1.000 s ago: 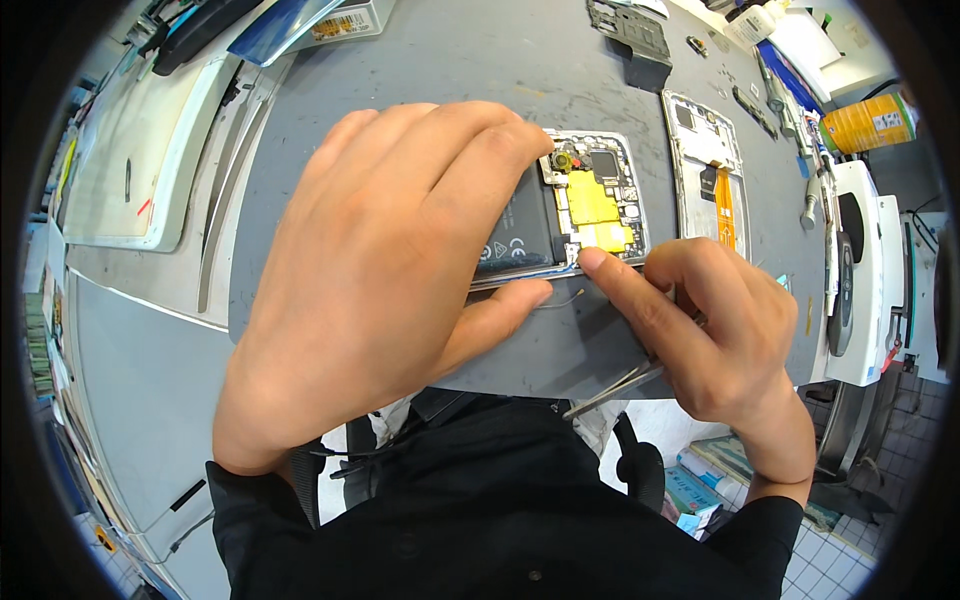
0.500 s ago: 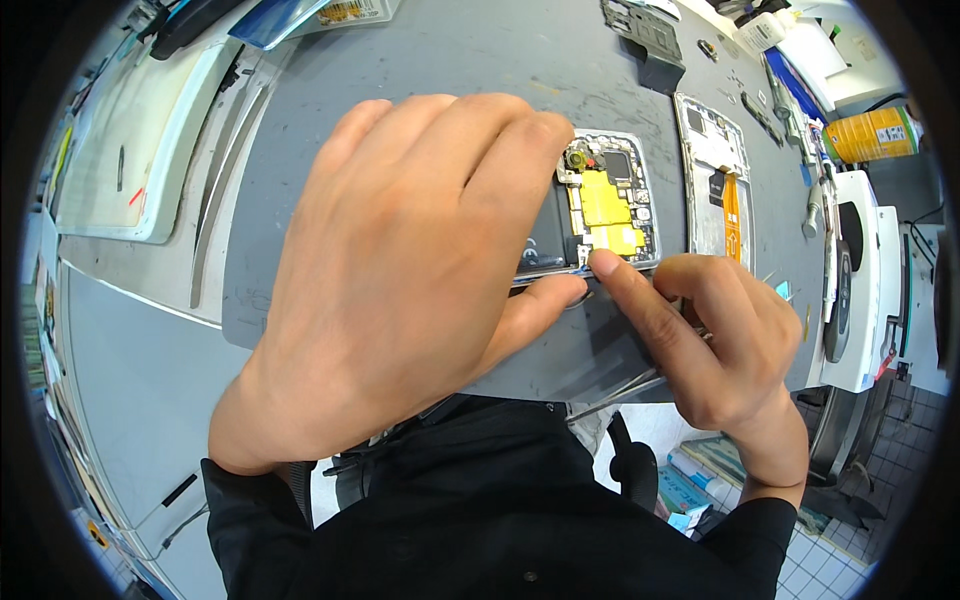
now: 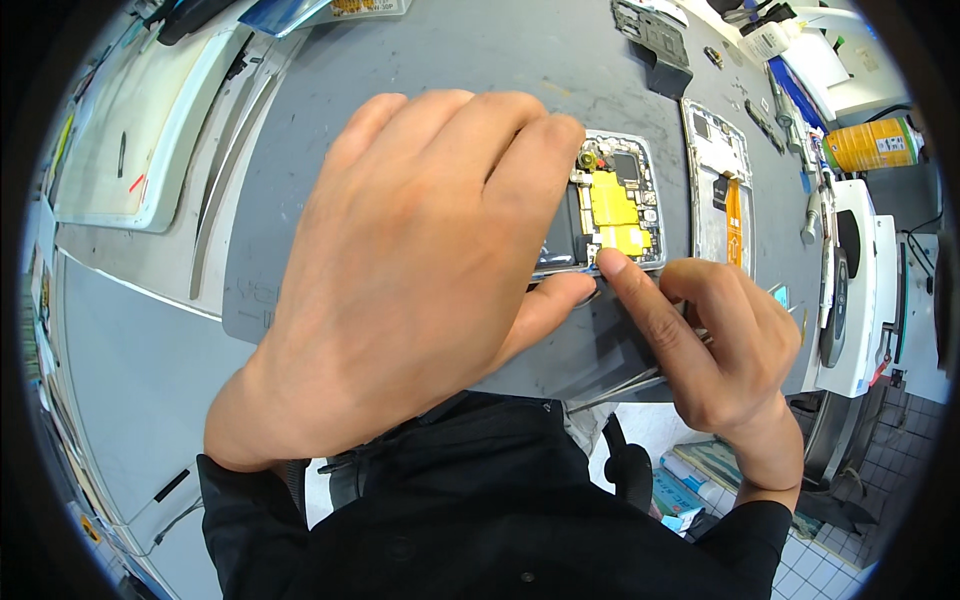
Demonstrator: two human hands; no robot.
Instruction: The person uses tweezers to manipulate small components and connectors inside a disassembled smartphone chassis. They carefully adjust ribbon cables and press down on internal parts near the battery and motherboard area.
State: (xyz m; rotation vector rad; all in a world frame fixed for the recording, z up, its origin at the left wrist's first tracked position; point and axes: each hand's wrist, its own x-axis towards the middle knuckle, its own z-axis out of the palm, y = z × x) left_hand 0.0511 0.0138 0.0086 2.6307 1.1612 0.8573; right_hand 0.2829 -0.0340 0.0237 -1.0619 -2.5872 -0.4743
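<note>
An opened smartphone (image 3: 622, 205) lies at the middle of the mat, with its circuit board, yellow film and part of a black battery (image 3: 560, 245) showing. My left hand (image 3: 430, 240) is closed around its left side and covers much of it. The left thumb lies along the near edge. At that edge the index fingertip of my right hand (image 3: 720, 340) presses beside a thin blue cable (image 3: 590, 268). The other right fingers are curled. From under them sticks out a slim metal tool that looks like tweezers (image 3: 635, 384), its upper part hidden by the hand.
Right of the phone lies a second phone frame (image 3: 706, 220) with an orange flex cable (image 3: 734, 225). Behind it are a dark grey phone part (image 3: 652, 40) and small pieces. A yellow can (image 3: 872, 146) stands at the right, and a white tray (image 3: 140, 130) at the left.
Both hands keep nearly the same pose. The phone and my left hand appear slightly further right, and the whole view has shifted a little.
</note>
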